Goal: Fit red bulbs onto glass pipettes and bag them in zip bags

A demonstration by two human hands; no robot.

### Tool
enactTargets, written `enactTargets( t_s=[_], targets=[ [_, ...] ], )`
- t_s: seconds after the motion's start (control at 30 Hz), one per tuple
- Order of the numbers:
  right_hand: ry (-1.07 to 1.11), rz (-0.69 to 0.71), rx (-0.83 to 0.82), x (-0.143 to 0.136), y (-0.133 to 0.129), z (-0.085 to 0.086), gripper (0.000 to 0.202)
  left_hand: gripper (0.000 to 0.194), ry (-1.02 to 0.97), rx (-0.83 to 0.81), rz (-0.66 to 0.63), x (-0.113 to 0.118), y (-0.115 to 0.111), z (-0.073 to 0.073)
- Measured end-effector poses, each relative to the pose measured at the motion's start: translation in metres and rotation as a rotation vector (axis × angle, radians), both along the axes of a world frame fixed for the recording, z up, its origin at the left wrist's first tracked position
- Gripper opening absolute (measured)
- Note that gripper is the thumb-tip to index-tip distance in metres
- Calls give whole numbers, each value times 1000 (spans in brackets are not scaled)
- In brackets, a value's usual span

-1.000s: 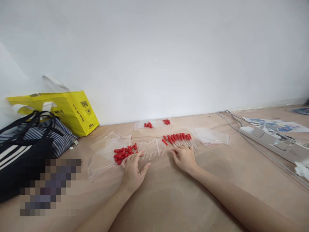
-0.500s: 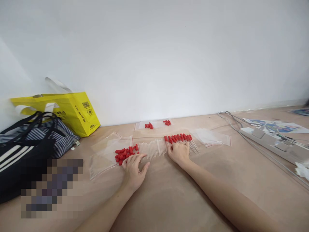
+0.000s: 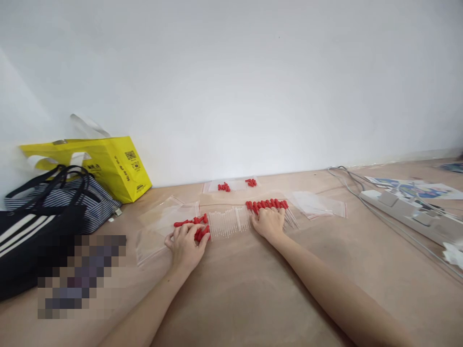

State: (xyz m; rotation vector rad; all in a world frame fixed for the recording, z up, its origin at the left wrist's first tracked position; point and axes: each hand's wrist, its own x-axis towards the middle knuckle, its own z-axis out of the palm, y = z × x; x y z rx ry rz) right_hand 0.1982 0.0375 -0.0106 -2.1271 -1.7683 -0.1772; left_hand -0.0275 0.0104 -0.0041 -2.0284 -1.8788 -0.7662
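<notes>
My left hand arches over a pile of small red knobbed pieces. Its fingers are spread across the pile, the thumb at the pile's right edge, so part of the pile is hidden. My right hand presses down on a row of thin white sticks with red heads, fingers bent over them and the thumb along the left side; the fingertips are partly hidden. Between the hands, thin bare white sticks lie side by side in a row.
Clear zip bags lie left and right of the rows. A further bag with red pieces lies by the wall. A yellow bag and a black bag stand left; a power strip with cables lies right.
My left hand has moved left, off the end of the bare sticks and over the red pile, with its fingers spreading. My right hand stays on the red-headed sticks.
</notes>
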Motion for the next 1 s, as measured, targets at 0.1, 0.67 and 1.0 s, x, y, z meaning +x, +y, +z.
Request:
enactTargets(
  t_s=[0.1,0.67,1.0],
  targets=[
    [5,46,7,-3,-2,3,33,13,30,1,-14,-2,1,0],
    [78,2,-188,-25,18,13,23,19,78,40,-7,-2,2,2],
    [64,352,-123,12,-26,12,21,15,41,67,-446,10,-18,1]
  ],
)
